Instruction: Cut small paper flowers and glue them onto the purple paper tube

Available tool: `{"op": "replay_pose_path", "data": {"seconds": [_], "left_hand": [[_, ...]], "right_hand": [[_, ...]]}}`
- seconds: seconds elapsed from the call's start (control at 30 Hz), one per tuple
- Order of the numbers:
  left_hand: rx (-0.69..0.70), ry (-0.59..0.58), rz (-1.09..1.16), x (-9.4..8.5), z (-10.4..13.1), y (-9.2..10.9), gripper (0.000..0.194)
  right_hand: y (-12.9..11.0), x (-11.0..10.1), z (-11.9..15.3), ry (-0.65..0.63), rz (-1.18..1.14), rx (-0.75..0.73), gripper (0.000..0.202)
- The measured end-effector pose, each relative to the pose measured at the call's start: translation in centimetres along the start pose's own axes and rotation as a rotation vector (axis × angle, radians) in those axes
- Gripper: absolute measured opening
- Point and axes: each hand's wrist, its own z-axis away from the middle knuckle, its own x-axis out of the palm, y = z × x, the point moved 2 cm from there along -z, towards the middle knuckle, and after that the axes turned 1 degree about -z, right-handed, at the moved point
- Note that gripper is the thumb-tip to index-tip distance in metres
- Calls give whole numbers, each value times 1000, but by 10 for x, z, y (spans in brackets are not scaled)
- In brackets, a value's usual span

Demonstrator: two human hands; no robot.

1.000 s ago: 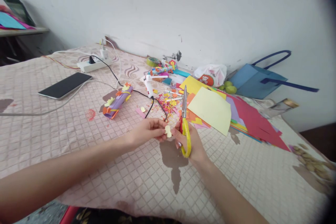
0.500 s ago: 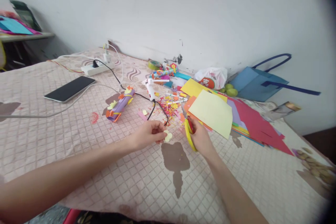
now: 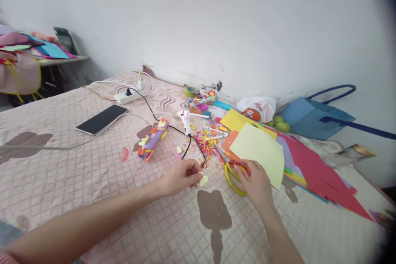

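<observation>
Between thumb and fingers, my left hand [image 3: 185, 177] pinches a small pale yellow paper flower [image 3: 203, 179] just over the tablecloth. My right hand [image 3: 254, 181] is at the scissors [image 3: 234, 185], its fingers closed over the red part of the handles; the yellow loop shows beside it and the blades point away, low over the table by the paper scraps. Beyond my left hand lies a purple paper roll [image 3: 154, 143] trimmed with orange and yellow paper flowers. A white glue gun [image 3: 185, 123] with a black cord stands behind my hands.
Paper scraps [image 3: 208, 142] and markers lie past the scissors. Stacked coloured paper [image 3: 260, 152] spreads to the right, before a blue bag [image 3: 315, 117] and green fruit [image 3: 280, 125]. Left are a phone [image 3: 102, 119] and a power strip [image 3: 131, 96] with cables. A wall [image 3: 198, 29] backs the table.
My right hand has turned and lowered the scissors towards the table beside the paper stack. My left hand keeps the paper flower. The view has shifted left and up.
</observation>
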Motion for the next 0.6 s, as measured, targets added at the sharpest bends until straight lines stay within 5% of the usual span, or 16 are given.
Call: {"op": "replay_pose_path", "data": {"seconds": [0.13, 0.3, 0.6], "left_hand": [[-23, 20, 33, -6, -2, 2, 33], [-38, 54, -21, -23, 7, 10, 29], [46, 327, -299, -94, 29, 43, 20]], "right_hand": [[-13, 3, 0, -70, -333, 83, 25], [-41, 19, -18, -181, -423, 2, 22], [-104, 66, -93, -239, -417, -239, 19]]}}
